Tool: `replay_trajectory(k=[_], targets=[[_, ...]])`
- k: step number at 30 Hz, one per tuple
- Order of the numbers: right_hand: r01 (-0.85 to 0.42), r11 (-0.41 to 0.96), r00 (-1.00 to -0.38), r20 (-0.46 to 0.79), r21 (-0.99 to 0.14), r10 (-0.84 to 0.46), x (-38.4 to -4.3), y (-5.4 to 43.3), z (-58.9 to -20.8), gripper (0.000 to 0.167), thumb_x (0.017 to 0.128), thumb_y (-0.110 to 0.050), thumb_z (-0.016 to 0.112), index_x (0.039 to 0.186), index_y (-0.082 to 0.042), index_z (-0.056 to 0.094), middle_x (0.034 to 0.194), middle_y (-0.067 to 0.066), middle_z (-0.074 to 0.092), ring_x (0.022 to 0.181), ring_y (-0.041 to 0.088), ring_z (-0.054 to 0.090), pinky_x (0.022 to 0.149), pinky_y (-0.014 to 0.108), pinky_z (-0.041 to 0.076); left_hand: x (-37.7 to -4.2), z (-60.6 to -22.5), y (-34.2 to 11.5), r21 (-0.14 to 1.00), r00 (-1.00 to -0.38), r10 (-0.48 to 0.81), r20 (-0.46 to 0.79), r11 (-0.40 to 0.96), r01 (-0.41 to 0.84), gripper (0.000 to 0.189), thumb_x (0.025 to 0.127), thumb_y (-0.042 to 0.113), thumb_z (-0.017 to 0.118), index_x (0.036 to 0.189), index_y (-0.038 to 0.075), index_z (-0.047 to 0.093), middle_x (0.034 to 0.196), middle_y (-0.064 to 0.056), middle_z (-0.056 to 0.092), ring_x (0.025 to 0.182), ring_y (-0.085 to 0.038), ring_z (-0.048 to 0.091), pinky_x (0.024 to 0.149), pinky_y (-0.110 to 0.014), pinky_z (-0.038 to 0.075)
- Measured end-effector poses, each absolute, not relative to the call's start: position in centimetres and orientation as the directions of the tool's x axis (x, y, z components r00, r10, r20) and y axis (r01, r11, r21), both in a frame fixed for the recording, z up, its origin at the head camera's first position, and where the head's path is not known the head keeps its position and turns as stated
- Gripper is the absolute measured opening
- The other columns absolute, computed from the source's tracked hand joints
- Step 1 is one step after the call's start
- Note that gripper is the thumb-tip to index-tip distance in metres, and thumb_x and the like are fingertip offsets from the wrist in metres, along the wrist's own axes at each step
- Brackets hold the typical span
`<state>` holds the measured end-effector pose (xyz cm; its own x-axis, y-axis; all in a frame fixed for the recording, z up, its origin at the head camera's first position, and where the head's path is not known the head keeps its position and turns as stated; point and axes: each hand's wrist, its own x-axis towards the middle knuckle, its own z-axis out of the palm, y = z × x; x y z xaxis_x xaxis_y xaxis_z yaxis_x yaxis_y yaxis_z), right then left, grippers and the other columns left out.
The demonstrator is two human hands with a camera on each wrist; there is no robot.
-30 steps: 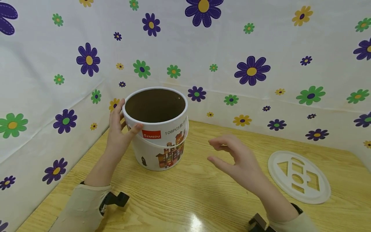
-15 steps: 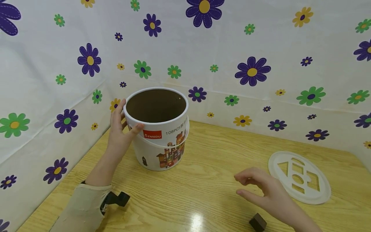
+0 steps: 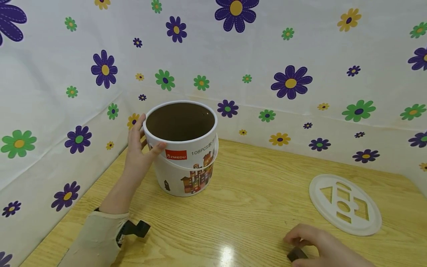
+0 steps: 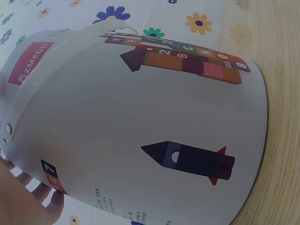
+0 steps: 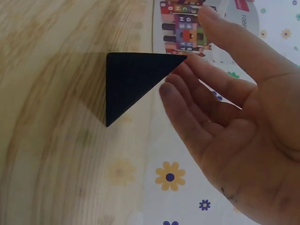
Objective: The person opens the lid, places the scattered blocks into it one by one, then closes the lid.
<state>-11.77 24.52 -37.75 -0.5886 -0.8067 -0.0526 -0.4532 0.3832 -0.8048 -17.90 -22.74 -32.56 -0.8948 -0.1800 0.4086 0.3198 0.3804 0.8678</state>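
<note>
On the left of the head view stands a white bucket [image 3: 183,163] with a printed building picture and a wire-like white handle. My left hand [image 3: 138,155] grips its left side below the rim, thumb on the front and fingers round the far side; the left wrist view shows the curled fingers [image 4: 56,206] against the wall. At the lower right, my right hand [image 3: 320,246] reaches over a dark triangular block [image 3: 296,255] on the table. In the right wrist view the thumb stands away from the block [image 5: 133,82], with the other fingertips close to its pointed corner.
A round white lid [image 3: 333,218] with cut-out shapes lies on the wooden table [image 3: 240,193], right of the bucket. A flowered white cloth [image 3: 253,48] hangs behind and along the left side. The bucket's dark inside shows no contents.
My right hand has moved down and to the right, from beside the bucket to the dark block, which came into view. The left hand and bucket have stayed in place.
</note>
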Motion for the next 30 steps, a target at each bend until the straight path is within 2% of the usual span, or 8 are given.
replay_trajectory(k=[4, 9, 18, 21, 23, 27, 30], targets=[[-0.402, 0.391, -0.553, -0.121, -0.828, -0.824, -12.1, 25.2, -38.6, 0.032, 0.087, -0.013, 0.070, 0.118, -0.013, 0.060, 0.114, -0.002, 0.060, 0.100, 0.006, 0.057, 0.079, 0.022, 0.051, -18.0, -32.7, -22.7, 0.866, -0.893, -0.180, 0.413, 0.383, 0.322, 0.085, 0.086, 0.041, 0.068, 0.152, 0.035, 0.014, 0.153, 0.004, 0.016, 0.138, -0.023, 0.023, 0.110, -0.050, 0.027], [-0.423, 0.378, -0.547, -0.100, -0.824, -0.831, -12.1, 25.3, -38.9, 0.032, 0.087, -0.012, 0.070, 0.117, -0.010, 0.060, 0.113, -0.002, 0.059, 0.100, 0.005, 0.056, 0.078, 0.022, 0.051, -18.0, -32.7, -22.7, 0.866, -0.894, -0.184, 0.409, 0.385, 0.318, 0.085, 0.086, 0.041, 0.068, 0.152, 0.035, 0.014, 0.152, 0.004, 0.017, 0.138, -0.024, 0.023, 0.110, -0.050, 0.027], [-0.584, 0.353, -0.518, 0.001, -0.731, -0.855, -12.0, 23.9, -38.7, 0.029, 0.087, -0.011, 0.069, 0.115, -0.016, 0.063, 0.111, -0.005, 0.062, 0.098, 0.005, 0.057, 0.077, 0.023, 0.052, -18.0, -32.7, -22.7, 0.863, -0.889, -0.185, 0.418, 0.387, 0.325, 0.085, 0.086, 0.043, 0.068, 0.152, 0.036, 0.014, 0.152, 0.004, 0.018, 0.138, -0.025, 0.024, 0.110, -0.050, 0.028], [-0.612, 0.388, -0.543, 0.010, -0.689, -0.839, -12.0, 22.9, -38.5, 0.029, 0.086, -0.011, 0.071, 0.114, -0.017, 0.065, 0.110, -0.006, 0.062, 0.097, 0.005, 0.057, 0.075, 0.024, 0.053, -18.0, -32.7, -22.8, 0.864, -0.891, -0.185, 0.415, 0.386, 0.323, 0.085, 0.086, 0.043, 0.068, 0.152, 0.036, 0.014, 0.152, 0.004, 0.018, 0.139, -0.025, 0.023, 0.110, -0.050, 0.028], [-0.601, 0.440, -0.583, -0.011, -0.667, -0.812, -11.9, 22.2, -38.4, 0.029, 0.085, -0.012, 0.072, 0.113, -0.018, 0.065, 0.110, -0.006, 0.062, 0.097, 0.005, 0.058, 0.076, 0.026, 0.053, -18.0, -32.7, -22.8, 0.866, -0.893, -0.183, 0.412, 0.383, 0.321, 0.085, 0.086, 0.042, 0.068, 0.152, 0.036, 0.014, 0.152, 0.004, 0.018, 0.139, -0.025, 0.023, 0.110, -0.050, 0.027], [-0.474, 0.610, -0.696, -0.154, -0.634, -0.701, -12.0, 21.0, -37.9, 0.030, 0.082, -0.021, 0.076, 0.110, -0.022, 0.064, 0.106, -0.006, 0.057, 0.092, 0.004, 0.055, 0.076, 0.027, 0.053, -17.9, -32.7, -22.8, 0.868, -0.894, -0.180, 0.409, 0.379, 0.321, 0.086, 0.086, 0.042, 0.068, 0.152, 0.034, 0.013, 0.152, 0.004, 0.017, 0.138, -0.024, 0.023, 0.110, -0.051, 0.027], [-0.438, 0.662, -0.724, -0.198, -0.608, -0.661, -12.2, 20.5, -37.8, 0.029, 0.079, -0.022, 0.078, 0.105, -0.023, 0.064, 0.104, -0.009, 0.052, 0.088, 0.002, 0.051, 0.074, 0.026, 0.052, -18.0, -32.8, -22.8, 0.866, -0.892, -0.178, 0.416, 0.376, 0.329, 0.086, 0.086, 0.043, 0.068, 0.152, 0.035, 0.014, 0.152, 0.004, 0.017, 0.138, -0.024, 0.023, 0.110, -0.051, 0.027]])
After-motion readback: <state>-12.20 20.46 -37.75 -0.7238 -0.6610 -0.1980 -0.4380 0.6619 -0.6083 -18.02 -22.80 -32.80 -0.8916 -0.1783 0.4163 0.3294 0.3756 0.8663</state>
